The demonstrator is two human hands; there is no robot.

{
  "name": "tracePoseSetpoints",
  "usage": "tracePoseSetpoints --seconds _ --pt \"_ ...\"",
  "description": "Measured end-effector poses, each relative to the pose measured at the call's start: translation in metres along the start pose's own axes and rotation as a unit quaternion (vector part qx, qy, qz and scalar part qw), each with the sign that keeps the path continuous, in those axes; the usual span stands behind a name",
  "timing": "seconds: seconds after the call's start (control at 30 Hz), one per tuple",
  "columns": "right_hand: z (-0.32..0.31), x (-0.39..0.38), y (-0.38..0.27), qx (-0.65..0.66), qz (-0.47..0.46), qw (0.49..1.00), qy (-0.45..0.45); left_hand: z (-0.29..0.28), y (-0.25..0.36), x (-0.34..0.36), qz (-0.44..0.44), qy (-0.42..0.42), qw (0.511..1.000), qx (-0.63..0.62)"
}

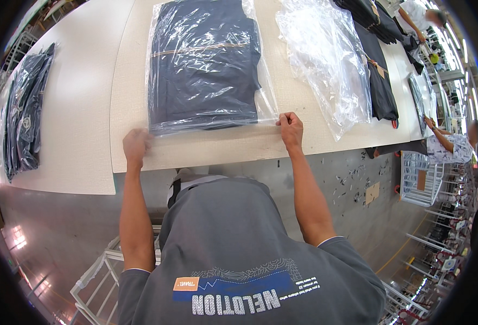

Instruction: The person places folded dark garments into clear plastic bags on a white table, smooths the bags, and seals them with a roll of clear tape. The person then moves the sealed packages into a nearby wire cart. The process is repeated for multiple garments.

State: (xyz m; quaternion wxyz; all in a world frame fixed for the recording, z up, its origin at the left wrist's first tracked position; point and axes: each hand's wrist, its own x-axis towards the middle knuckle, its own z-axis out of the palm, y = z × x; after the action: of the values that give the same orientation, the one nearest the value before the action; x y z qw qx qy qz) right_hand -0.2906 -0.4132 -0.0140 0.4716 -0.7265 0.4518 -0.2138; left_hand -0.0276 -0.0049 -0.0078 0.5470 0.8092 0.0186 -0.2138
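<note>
A folded dark garment [203, 86] lies flat inside a clear plastic bag [267, 103] on the pale table in front of me. My right hand [291, 130] pinches the bag's near right corner between thumb and fingers. At the near left corner is my left hand [136, 146], its fingers closed on the plastic edge and slightly blurred. The bag's near edge stretches between both hands, close to the table's front edge. A tan band or strip crosses the garment under the plastic.
Bagged dark garments [25, 114] are stacked at the far left of the table [82, 97]. Loose clear bags [331, 65] lie to the right, beside dark garments [379, 81] with tags. Other people stand farther right, near a white wire cart [420, 179].
</note>
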Motion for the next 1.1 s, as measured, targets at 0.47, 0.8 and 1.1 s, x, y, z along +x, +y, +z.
tracePoseSetpoints --seconds 0.47,0.8,1.1 --pt "0.018 -0.002 0.004 -0.224 -0.055 0.970 0.077 0.011 0.009 -0.002 -0.008 0.060 0.993 0.099" --pt "0.012 0.012 0.004 -0.246 0.026 0.965 0.090 0.002 0.031 0.010 -0.070 0.014 0.983 0.169" --pt "-0.009 0.021 -0.020 -0.116 0.021 0.992 0.034 -0.009 0.032 0.021 0.167 0.075 0.948 0.260"
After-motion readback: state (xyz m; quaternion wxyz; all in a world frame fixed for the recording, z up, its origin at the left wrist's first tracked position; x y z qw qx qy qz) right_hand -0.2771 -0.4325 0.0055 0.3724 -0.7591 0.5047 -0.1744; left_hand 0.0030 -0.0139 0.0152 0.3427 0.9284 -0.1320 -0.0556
